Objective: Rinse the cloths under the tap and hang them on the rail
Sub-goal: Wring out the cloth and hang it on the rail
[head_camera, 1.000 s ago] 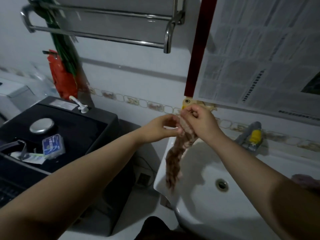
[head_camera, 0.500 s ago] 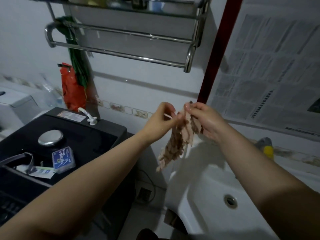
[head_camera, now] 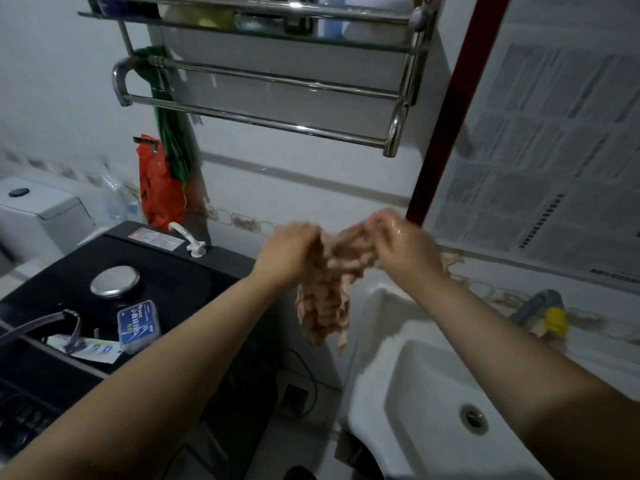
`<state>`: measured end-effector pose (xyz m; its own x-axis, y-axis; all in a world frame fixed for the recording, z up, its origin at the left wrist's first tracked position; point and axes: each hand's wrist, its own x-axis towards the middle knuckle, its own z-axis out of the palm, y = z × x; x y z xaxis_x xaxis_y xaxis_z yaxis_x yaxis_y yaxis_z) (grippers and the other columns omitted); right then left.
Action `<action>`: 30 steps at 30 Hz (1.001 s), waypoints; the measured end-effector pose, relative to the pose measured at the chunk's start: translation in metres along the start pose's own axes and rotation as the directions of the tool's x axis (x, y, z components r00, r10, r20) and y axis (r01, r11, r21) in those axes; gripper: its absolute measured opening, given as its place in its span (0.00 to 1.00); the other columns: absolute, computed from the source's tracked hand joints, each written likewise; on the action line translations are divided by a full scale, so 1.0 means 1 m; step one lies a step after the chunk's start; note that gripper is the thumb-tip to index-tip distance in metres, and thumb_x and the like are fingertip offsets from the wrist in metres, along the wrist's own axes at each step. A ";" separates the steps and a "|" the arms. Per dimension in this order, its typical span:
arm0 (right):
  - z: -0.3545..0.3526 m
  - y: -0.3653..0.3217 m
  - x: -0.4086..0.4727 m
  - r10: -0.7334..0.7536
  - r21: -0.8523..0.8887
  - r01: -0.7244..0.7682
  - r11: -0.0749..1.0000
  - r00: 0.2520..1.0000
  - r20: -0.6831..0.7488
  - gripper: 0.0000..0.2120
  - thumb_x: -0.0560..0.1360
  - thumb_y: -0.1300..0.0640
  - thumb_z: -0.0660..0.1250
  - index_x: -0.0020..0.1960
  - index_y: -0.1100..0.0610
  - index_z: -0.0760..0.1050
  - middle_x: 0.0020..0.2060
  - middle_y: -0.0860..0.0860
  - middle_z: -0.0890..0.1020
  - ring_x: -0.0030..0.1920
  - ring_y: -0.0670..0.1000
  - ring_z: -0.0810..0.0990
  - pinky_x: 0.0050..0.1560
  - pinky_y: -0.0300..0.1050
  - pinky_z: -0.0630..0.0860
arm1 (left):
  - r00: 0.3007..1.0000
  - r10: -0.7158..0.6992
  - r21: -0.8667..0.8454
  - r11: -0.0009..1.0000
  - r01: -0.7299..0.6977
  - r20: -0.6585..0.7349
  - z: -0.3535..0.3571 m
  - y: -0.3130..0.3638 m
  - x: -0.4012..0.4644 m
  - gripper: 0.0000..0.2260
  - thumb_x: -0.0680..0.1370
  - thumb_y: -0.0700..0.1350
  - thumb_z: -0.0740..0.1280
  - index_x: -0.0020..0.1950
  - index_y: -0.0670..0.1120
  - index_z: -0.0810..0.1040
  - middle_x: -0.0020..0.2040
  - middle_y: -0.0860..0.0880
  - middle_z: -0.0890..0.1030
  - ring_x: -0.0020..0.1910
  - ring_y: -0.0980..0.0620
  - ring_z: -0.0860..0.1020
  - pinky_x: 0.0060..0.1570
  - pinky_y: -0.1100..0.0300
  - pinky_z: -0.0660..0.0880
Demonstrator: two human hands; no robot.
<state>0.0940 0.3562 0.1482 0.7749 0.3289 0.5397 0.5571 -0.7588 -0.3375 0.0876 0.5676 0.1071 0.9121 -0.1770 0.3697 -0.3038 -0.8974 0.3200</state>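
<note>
Cloth: I see a pinkish-beige nubbly wet cloth (head_camera: pixel 327 289) held up in the air between both hands, its bunched lower part hanging over the sink's left rim; blurred by motion
Left hand: my left hand (head_camera: pixel 289 252) pinches the cloth's upper left edge, fingers curled round it
Right hand: my right hand (head_camera: pixel 403 242) grips the upper right edge, fingers curled, skin shiny with water
Sink: white ceramic sink (head_camera: pixel 429 372) below the right forearm; round metal drain (head_camera: pixel 472 418) in its basin
Tap: grey tap with a yellow part (head_camera: pixel 545 311) at the sink's back edge, by the wall
Rail: chrome two-bar towel rail (head_camera: pixel 263 98) on the wall above the hands, well apart from the cloth
Left side: black washing machine (head_camera: pixel 166 271) beside the sink; a blue rectangular box (head_camera: pixel 138 326) lies on its lid
</note>
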 end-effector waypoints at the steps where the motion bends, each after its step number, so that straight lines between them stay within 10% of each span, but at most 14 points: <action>1: 0.006 0.001 -0.003 0.126 -0.094 -0.097 0.991 0.913 0.388 0.10 0.78 0.50 0.61 0.47 0.56 0.76 0.37 0.51 0.78 0.38 0.53 0.78 0.36 0.45 0.71 | 0.930 -0.114 0.137 0.988 0.070 0.349 0.005 -0.005 -0.001 0.09 0.76 0.44 0.62 0.54 0.46 0.77 0.54 0.45 0.79 0.50 0.45 0.76 0.48 0.54 0.72; 2: 0.012 0.004 -0.006 0.198 -0.144 -0.137 0.980 0.735 0.648 0.12 0.77 0.48 0.62 0.44 0.56 0.76 0.35 0.51 0.79 0.38 0.54 0.79 0.37 0.45 0.72 | 0.833 -0.219 0.224 0.968 0.118 0.508 0.006 -0.010 -0.004 0.09 0.77 0.45 0.62 0.56 0.48 0.76 0.55 0.46 0.79 0.50 0.45 0.76 0.48 0.52 0.72; 4: 0.011 0.009 -0.009 0.214 -0.095 -0.228 0.969 0.586 0.782 0.15 0.75 0.45 0.67 0.42 0.58 0.77 0.34 0.51 0.80 0.35 0.50 0.77 0.36 0.44 0.71 | 0.862 -0.343 0.181 0.938 0.295 0.373 -0.003 -0.021 -0.007 0.09 0.79 0.46 0.59 0.57 0.50 0.75 0.54 0.48 0.77 0.51 0.43 0.77 0.45 0.53 0.71; 7: -0.007 0.014 0.003 0.219 -0.046 -0.265 0.963 0.672 0.707 0.10 0.73 0.51 0.69 0.47 0.58 0.76 0.35 0.50 0.77 0.35 0.48 0.73 0.33 0.41 0.67 | 0.938 -0.342 0.233 0.910 0.344 -0.052 -0.023 -0.030 -0.004 0.09 0.82 0.45 0.55 0.58 0.48 0.72 0.50 0.43 0.79 0.45 0.40 0.77 0.38 0.54 0.67; 11: -0.037 0.019 0.032 0.235 0.081 -0.355 0.931 0.757 0.610 0.11 0.73 0.54 0.70 0.41 0.60 0.73 0.32 0.52 0.74 0.31 0.49 0.75 0.28 0.43 0.72 | 0.927 -0.275 0.294 0.891 0.346 -0.256 -0.048 -0.038 0.007 0.08 0.82 0.44 0.54 0.58 0.45 0.70 0.39 0.42 0.78 0.33 0.44 0.70 0.32 0.54 0.64; 14: -0.052 0.010 0.049 0.279 0.201 -0.375 0.905 0.880 0.384 0.10 0.73 0.50 0.71 0.39 0.56 0.76 0.26 0.49 0.75 0.25 0.47 0.72 0.25 0.39 0.67 | 0.824 -0.453 -0.229 0.890 0.395 -0.340 -0.069 -0.032 0.024 0.11 0.83 0.48 0.54 0.56 0.46 0.73 0.42 0.45 0.80 0.35 0.46 0.75 0.37 0.51 0.73; 16: -0.058 -0.004 0.063 0.332 0.528 -0.410 0.743 0.912 0.241 0.08 0.74 0.53 0.70 0.39 0.55 0.76 0.23 0.47 0.76 0.21 0.45 0.70 0.21 0.36 0.65 | 0.743 -0.563 -0.655 0.721 0.228 -0.361 -0.083 -0.024 0.038 0.11 0.82 0.50 0.58 0.55 0.46 0.75 0.44 0.45 0.81 0.36 0.49 0.79 0.40 0.48 0.79; 19: -0.063 -0.031 0.087 0.349 0.822 -0.269 0.502 0.933 0.093 0.04 0.77 0.60 0.66 0.49 0.61 0.77 0.33 0.51 0.82 0.28 0.44 0.79 0.28 0.36 0.74 | 0.692 -0.559 -0.760 0.650 0.022 -0.457 -0.103 -0.015 0.066 0.08 0.80 0.49 0.64 0.54 0.47 0.71 0.46 0.49 0.81 0.44 0.51 0.81 0.47 0.48 0.80; 21: -0.064 -0.044 0.104 0.248 0.705 -0.112 0.700 0.964 -0.093 0.06 0.77 0.61 0.65 0.54 0.60 0.76 0.41 0.51 0.82 0.36 0.39 0.80 0.38 0.34 0.75 | 0.756 -0.449 -0.715 0.699 -0.036 -0.476 -0.111 -0.015 0.086 0.15 0.77 0.51 0.66 0.59 0.47 0.67 0.52 0.48 0.80 0.50 0.51 0.80 0.53 0.47 0.79; 24: -0.054 -0.045 0.135 -0.055 0.010 0.057 0.998 0.986 -0.161 0.18 0.77 0.53 0.62 0.66 0.56 0.71 0.57 0.53 0.80 0.56 0.49 0.78 0.68 0.48 0.65 | 0.906 -0.171 -0.469 0.883 -0.034 -0.387 -0.117 -0.015 0.117 0.25 0.75 0.55 0.67 0.66 0.49 0.61 0.60 0.48 0.77 0.57 0.49 0.78 0.57 0.47 0.76; 30: -0.035 -0.044 0.173 0.141 -0.600 0.003 0.800 0.971 0.193 0.34 0.78 0.36 0.48 0.78 0.52 0.46 0.65 0.58 0.75 0.67 0.59 0.70 0.71 0.69 0.40 | 0.982 -0.190 0.037 0.981 0.190 -0.002 -0.123 -0.021 0.173 0.35 0.78 0.62 0.61 0.78 0.54 0.47 0.65 0.41 0.77 0.61 0.41 0.76 0.60 0.47 0.72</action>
<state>0.1933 0.4267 0.2830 0.8888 0.3205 0.3275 0.2684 -0.9434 0.1947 0.2178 0.6058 0.2710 0.9526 -0.0022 0.3041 -0.1146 -0.9288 0.3524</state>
